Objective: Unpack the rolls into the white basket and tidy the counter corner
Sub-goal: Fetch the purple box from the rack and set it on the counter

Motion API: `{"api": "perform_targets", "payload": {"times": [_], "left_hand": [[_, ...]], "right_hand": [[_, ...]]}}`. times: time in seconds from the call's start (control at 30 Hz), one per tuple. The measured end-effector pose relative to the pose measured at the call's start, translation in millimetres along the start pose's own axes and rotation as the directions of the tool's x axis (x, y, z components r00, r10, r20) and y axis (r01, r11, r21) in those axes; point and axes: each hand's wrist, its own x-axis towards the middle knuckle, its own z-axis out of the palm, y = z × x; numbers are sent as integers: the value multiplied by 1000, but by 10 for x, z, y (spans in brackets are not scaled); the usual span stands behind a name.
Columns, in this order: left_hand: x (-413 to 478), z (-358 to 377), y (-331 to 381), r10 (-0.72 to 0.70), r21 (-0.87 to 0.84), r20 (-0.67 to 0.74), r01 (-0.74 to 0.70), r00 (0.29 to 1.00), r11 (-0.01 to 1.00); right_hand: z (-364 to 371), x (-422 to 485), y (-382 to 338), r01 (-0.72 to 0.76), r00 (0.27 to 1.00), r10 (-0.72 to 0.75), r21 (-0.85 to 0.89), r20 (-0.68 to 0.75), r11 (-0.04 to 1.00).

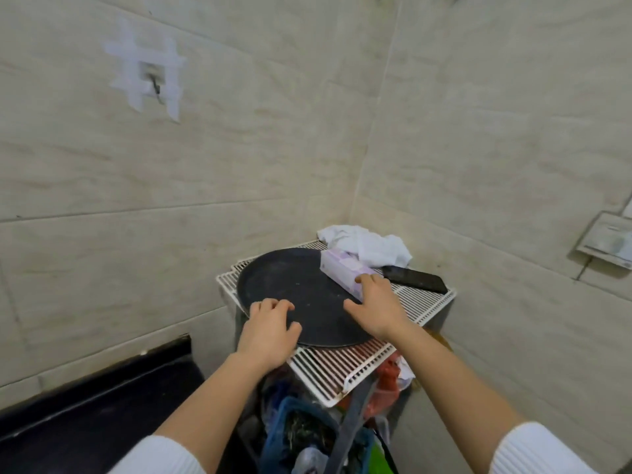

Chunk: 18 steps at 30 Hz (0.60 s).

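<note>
just right fingertips touching — purple pack

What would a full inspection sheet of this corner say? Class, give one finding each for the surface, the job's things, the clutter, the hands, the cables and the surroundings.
Surface: white wire rack in a tiled corner, with a round black flat pan lying on it.
Job's things: pale purple rectangular box resting on the pan's far right edge; no white basket or loose rolls seen.
Clutter: crumpled white cloth at the back; black phone beside the box; bags and a blue crate below the rack.
Hands: left hand on the pan's near rim; right hand touching the box's near end, fingers spread.
Cables: nothing seen.
Surroundings: beige wall tiles, taped hook, dark countertop at left.
</note>
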Motion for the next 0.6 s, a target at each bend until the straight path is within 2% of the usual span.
{"api": "perform_targets", "payload": {"times": [0.17, 0.23, 0.3, 0.4, 0.6], "left_hand": [[66, 300, -68, -81, 136, -1, 81, 997, 987], [174, 482, 57, -196, 147, -91, 208, 976, 967], [132, 458, 43, -169, 161, -131, 189, 977, 969], [117, 490, 74, -152, 200, -174, 187, 973, 962], [101, 437, 121, -190, 238, -128, 216, 973, 947]], "right_hand": [[104, 511, 209, -44, 999, 44, -60, 8, 997], [192, 943, 421, 2, 997, 4, -76, 75, 997], [227, 1042, 463, -35, 996, 42, -87, 76, 996], [320, 1224, 621, -15, 996, 17, -27, 93, 1000], [405, 1260, 655, 73, 996, -82, 215, 32, 974]]}}
